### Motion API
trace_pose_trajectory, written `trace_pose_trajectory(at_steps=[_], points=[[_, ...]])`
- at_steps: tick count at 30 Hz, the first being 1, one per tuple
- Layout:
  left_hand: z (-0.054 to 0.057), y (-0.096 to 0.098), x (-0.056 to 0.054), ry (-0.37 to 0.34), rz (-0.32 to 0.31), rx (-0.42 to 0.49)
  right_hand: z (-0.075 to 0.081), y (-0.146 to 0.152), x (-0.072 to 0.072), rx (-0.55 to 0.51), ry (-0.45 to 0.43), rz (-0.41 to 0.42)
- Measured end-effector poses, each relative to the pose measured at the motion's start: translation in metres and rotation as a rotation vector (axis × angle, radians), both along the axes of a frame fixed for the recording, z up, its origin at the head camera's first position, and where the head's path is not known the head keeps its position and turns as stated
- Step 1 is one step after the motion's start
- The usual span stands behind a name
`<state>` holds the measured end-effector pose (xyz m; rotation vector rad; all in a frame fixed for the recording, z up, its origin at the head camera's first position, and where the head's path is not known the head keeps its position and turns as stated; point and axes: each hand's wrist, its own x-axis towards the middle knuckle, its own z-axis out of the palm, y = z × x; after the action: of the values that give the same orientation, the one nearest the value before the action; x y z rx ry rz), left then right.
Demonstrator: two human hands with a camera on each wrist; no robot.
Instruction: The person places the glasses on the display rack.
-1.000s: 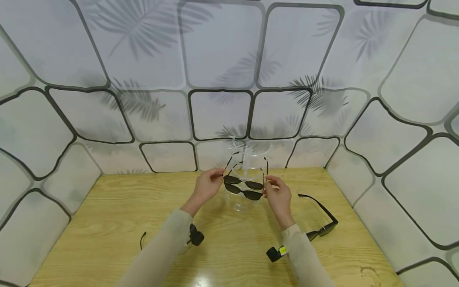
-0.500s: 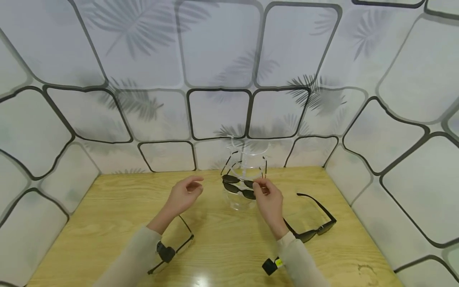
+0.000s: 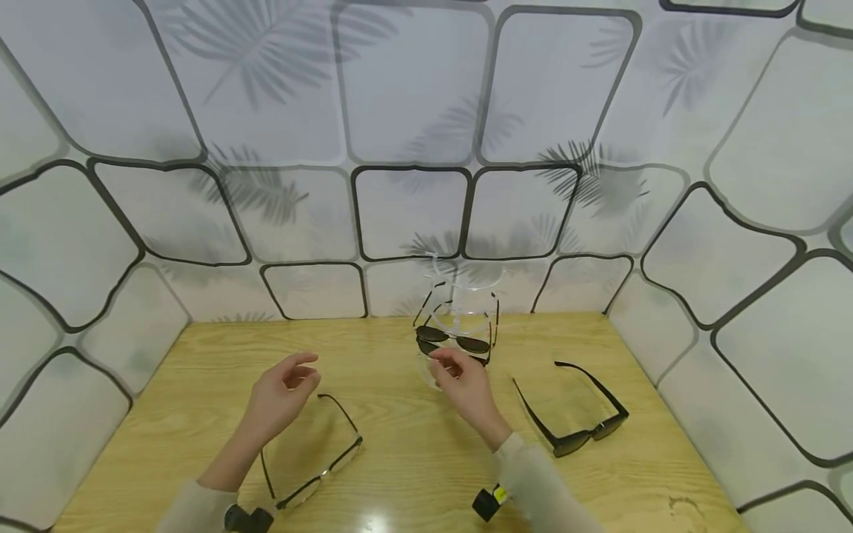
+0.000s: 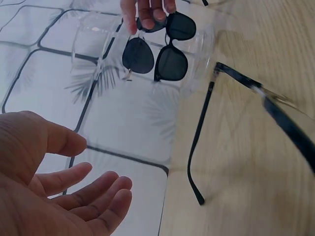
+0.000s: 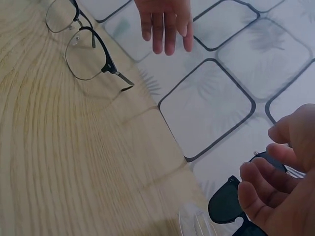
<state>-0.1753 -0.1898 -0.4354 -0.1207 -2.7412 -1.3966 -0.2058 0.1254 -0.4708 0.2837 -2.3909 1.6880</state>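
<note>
My left hand [image 3: 283, 396] hovers over the table near the dark-rimmed eyeglasses [image 3: 343, 453], its fingers loosely bent and holding nothing. Those eyeglasses lie unfolded with clear lenses. My right hand [image 3: 466, 391] is just in front of the transparent display stand [image 3: 457, 323], fingers loosely bent with nothing gripped. Two pairs of dark sunglasses sit on the stand, one above the other. The upper sunglasses [image 3: 473, 345] show fully in the head view, while my right fingers partly hide the lower sunglasses [image 3: 428, 347]. Whether those fingers touch them I cannot tell.
Black sunglasses [image 3: 571, 443] lie unfolded on the wooden table [image 3: 413, 481], right of my right hand. A patterned backdrop [image 3: 413, 215] rises behind the table and along both sides. The stand's upper arms [image 3: 481, 285] carry no glasses.
My left hand has let go of the sunglasses on the stand and moved left and towards me. My right hand has released their right side and shifted left across the lower pair.
</note>
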Motion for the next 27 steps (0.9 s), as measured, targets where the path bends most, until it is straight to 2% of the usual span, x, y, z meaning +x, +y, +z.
trace_pose_trajectory(at_steps=[4, 10, 16, 22, 27], points=[[-0.002, -0.014, 0.015, 0.0, 0.028, -0.027, -0.002, -0.007, 0.003, 0.014, -0.041, 0.061], [-0.007, -0.029, 0.031, -0.034, 0.072, -0.034, -0.004, -0.019, 0.005, 0.047, -0.066, 0.145], [-0.016, -0.036, 0.048, -0.084, 0.107, -0.04, -0.009, -0.031, 0.004, 0.105, -0.085, 0.185], [-0.02, -0.043, 0.061, -0.129, 0.159, -0.06, -0.012, -0.042, 0.008, 0.088, -0.107, 0.267], [-0.029, -0.049, 0.071, -0.164, 0.186, -0.076, -0.016, -0.05, 0.011, 0.108, -0.132, 0.316]])
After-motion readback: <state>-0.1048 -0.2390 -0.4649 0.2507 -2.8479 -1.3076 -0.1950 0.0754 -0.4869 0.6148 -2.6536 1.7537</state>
